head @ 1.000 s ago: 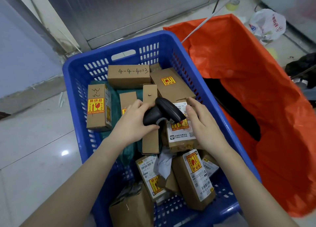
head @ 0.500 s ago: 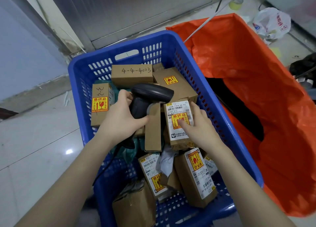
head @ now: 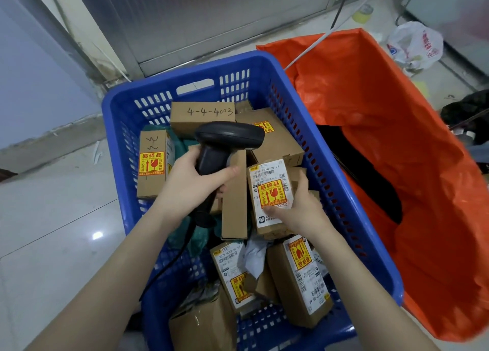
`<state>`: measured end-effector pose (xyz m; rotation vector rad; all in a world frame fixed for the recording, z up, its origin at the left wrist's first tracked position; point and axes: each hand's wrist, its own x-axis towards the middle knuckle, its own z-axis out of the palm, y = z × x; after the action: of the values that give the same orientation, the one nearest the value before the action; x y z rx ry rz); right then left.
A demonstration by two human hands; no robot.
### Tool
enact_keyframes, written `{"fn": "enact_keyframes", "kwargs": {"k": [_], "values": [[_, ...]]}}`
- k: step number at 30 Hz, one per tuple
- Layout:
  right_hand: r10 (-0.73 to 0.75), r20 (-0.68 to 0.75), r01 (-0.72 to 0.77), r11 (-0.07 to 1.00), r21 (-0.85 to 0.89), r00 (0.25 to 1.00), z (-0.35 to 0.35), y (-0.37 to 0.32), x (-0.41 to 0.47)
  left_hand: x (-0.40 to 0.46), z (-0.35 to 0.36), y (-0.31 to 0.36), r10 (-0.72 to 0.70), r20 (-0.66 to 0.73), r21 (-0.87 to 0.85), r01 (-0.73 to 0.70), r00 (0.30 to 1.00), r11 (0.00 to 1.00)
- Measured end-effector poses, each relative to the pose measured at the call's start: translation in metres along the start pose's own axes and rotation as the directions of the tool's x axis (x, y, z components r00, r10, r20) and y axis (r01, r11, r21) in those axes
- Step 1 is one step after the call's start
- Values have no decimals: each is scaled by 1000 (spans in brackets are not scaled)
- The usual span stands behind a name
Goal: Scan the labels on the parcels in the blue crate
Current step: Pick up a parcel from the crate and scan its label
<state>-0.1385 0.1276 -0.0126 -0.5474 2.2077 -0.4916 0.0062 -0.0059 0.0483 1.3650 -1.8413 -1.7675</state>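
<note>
A blue crate (head: 352, 192) on the floor holds several brown cardboard parcels, most with white shipping labels and yellow-red fragile stickers. My left hand (head: 195, 184) grips the handle of a black barcode scanner (head: 227, 141), whose head sits over the middle of the crate. My right hand (head: 301, 207) holds a labelled parcel (head: 270, 189) tilted up, label facing me, just right of the scanner. A box marked 4-4-4003 (head: 202, 117) lies at the crate's far end.
An open orange sack (head: 397, 144) stands right against the crate's right side, something black inside it. The scanner's cable (head: 169, 266) hangs over the crate's left wall. A white plastic bag (head: 415, 46) lies on the tiled floor far right; a wall and door frame are behind.
My left hand has lifted the scanner upright, its head now raised above the parcels. My right hand has tipped the labelled parcel up so its whole label shows.
</note>
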Motion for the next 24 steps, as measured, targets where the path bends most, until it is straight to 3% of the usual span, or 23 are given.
{"fn": "enact_keyframes", "kwargs": {"k": [6,12,19,24], "values": [[2,-66,5,995,104,998,-16,-6,1,1,0,8,-49,16,-117,50,999,992],[-82,-103,119,894,432,991,-31,-16,-1,1,1,12,-57,100,-195,76,993,978],[-218,-18,189,797,573,976,-26,-28,-11,1,0,14,-106,118,-413,146,987,899],[-254,41,171,754,634,966,-22,-33,-20,4,1,13,-130,116,-415,166,985,894]]}}
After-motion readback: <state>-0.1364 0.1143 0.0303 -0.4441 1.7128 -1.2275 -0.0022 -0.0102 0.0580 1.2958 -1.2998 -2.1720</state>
